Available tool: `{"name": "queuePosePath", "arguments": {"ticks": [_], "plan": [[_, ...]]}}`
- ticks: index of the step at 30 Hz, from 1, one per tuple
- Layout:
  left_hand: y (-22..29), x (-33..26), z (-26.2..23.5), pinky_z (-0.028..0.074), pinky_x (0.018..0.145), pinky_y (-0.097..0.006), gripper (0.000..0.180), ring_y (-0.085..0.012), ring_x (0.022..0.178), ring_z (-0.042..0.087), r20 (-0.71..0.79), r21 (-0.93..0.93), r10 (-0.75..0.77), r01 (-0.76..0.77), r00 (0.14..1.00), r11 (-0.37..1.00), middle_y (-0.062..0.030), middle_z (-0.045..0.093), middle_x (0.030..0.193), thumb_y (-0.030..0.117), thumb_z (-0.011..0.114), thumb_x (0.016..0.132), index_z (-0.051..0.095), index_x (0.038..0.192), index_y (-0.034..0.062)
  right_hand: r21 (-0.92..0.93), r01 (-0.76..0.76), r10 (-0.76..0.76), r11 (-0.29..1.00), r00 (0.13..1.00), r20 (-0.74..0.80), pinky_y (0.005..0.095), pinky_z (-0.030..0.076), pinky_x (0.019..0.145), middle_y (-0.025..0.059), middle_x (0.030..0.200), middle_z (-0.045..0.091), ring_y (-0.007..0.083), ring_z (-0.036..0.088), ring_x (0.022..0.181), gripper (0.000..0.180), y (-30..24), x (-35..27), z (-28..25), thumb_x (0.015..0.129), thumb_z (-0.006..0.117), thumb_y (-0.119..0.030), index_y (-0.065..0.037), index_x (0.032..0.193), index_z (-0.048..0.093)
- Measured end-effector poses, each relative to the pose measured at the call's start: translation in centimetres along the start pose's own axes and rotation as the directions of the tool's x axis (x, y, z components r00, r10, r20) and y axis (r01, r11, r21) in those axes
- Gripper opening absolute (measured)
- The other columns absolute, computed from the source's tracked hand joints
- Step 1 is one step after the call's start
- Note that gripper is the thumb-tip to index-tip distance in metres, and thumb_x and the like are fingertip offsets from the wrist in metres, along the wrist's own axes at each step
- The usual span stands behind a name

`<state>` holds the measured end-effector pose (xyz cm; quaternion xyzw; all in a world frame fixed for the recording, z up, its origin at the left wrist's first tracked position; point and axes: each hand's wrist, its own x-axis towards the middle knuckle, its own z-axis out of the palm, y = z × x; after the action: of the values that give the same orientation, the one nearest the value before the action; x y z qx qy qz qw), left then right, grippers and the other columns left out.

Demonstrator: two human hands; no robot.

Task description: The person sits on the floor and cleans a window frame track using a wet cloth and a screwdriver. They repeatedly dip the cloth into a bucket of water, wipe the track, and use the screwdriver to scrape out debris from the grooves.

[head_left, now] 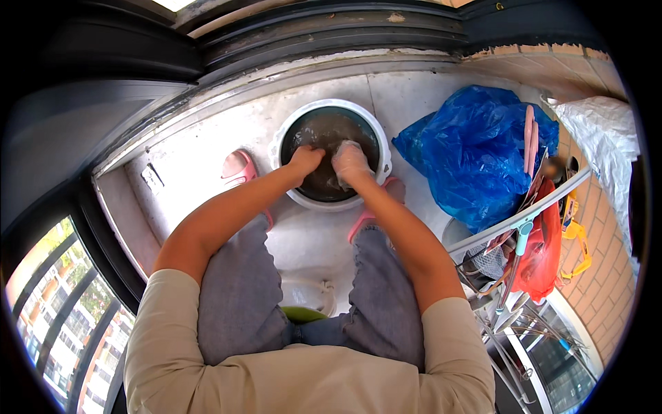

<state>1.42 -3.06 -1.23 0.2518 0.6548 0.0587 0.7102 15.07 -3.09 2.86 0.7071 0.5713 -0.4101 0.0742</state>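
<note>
A round bucket [383,138] with a white rim stands on the floor between my feet, holding murky brown water [331,127]. My left hand [307,160] reaches over its left side. Its fingers are curled together at the water's surface, and what they hold, if anything, is hidden. On the right side of the bucket, my right hand [353,164] is covered by what looks like a thin, clear plastic glove. Its fingers point down into the water and cannot be made out. The two hands are a little apart.
A large blue plastic bag [476,152] bulges to the right of the bucket. Nearer on that side are a rack [538,210] with tools, a red bag [541,248] and a yellow-handled item [578,241]. Window frames [324,34] border the far side; a railing [58,276] shows at left.
</note>
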Motion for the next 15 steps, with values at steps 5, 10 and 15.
{"name": "queuePosePath", "arguments": {"ticks": [5,10,15], "plan": [[0.5,-0.5,0.1,0.05,0.085,-0.041,0.023,-0.0234,0.087,0.062,0.293,-0.66,-0.004,0.205,0.956,0.723,-0.0076,0.064,0.091,0.032,0.059,0.089,0.06,0.097,0.0103,0.348,0.274,-0.225,0.897,0.959,-0.174,0.0458,0.049,0.073,0.0246,0.086,0.064,0.0409,0.062,0.083,0.029,-4.4,-5.8,-0.6,0.087,0.058,-0.026,0.003,0.09,0.059],[1.9,-0.7,0.3,0.051,0.078,-0.041,0.02,-0.0255,0.077,0.062,0.485,-0.604,-0.131,0.44,0.864,0.664,-0.0094,0.064,0.083,0.027,0.061,0.087,0.059,0.082,0.0082,-0.018,0.438,-0.414,0.899,0.835,-0.364,0.0475,0.049,0.062,0.0211,0.072,0.061,0.0392,0.061,0.069,0.024,-4.5,-6.2,-1.1,0.09,0.054,-0.024,-0.001,0.082,0.055],[1.3,-3.2,0.7,0.047,0.063,-0.035,0.012,-0.0207,0.07,0.056,0.357,-0.638,0.004,0.241,0.934,0.731,-0.0063,0.057,0.078,0.02,0.062,0.085,0.056,0.082,0.0093,-0.055,0.266,-0.268,0.962,0.894,-0.36,0.0504,0.048,0.066,0.0208,0.076,0.062,0.0404,0.061,0.072,0.019,-2.3,-3.5,-2.3,0.092,0.05,-0.021,-0.004,0.087,0.055]]}}
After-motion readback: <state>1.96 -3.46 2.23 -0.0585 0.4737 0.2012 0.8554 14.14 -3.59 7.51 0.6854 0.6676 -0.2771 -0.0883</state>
